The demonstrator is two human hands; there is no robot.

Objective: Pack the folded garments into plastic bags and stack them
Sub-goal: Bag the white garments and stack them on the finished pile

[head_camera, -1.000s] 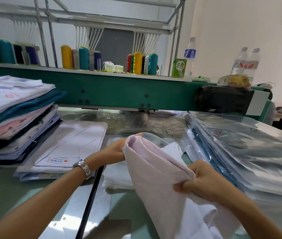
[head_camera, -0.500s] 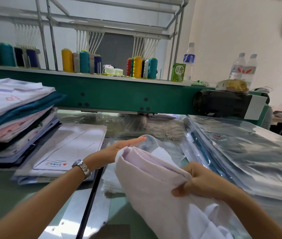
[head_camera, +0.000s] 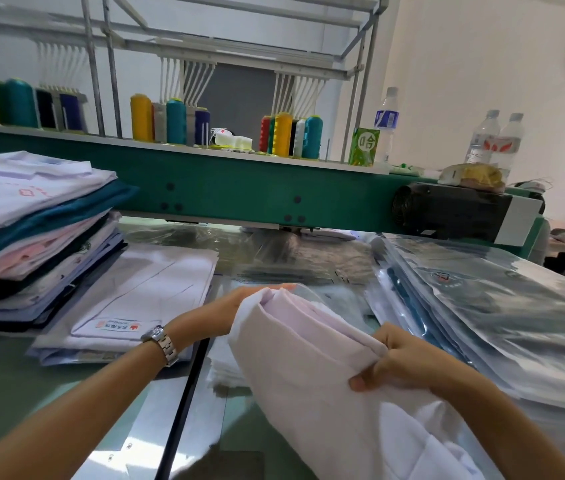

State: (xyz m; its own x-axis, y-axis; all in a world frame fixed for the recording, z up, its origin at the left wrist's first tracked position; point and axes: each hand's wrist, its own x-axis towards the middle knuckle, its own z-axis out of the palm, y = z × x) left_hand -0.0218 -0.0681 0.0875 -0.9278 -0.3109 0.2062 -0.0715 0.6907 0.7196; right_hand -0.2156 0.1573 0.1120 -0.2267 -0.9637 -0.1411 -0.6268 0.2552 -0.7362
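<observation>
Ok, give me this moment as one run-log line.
pale pink folded garment: in both hands | left hand: fingers straight along far end | right hand: grips near fold | bagged stack: at right

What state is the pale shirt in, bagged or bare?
Bare: the folded shirt shows uncovered between the left hand and right hand; its far edge, cannot tell.

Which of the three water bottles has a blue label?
The bottle standing alone beside the green carton; the pair further right carry red-and-white labels.
</observation>
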